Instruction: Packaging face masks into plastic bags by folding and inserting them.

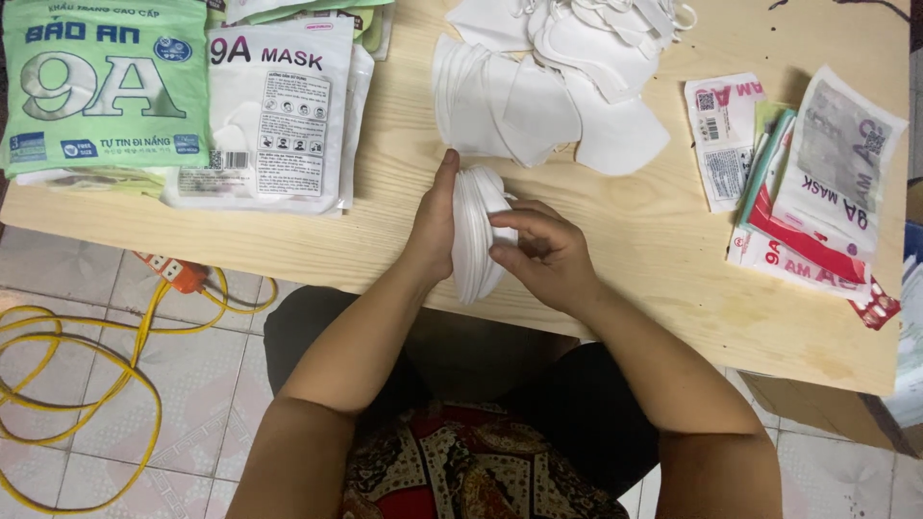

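- I see my left hand (pixel 435 223) pressed flat against one side of a stack of white masks (pixel 475 234), held on edge at the near rim of the wooden worktop (pixel 654 240).
- My right hand (pixel 544 252) grips the other side, its fingers (pixel 514 219) curled shut on the stack.
- A loose pile of white masks (pixel 548 86) lies just beyond.
- Printed packets (pixel 264 111) sit far left; empty wrappers (pixel 817 192) lie right.
- A yellow cable (pixel 106 365) loops on the tiled floor.
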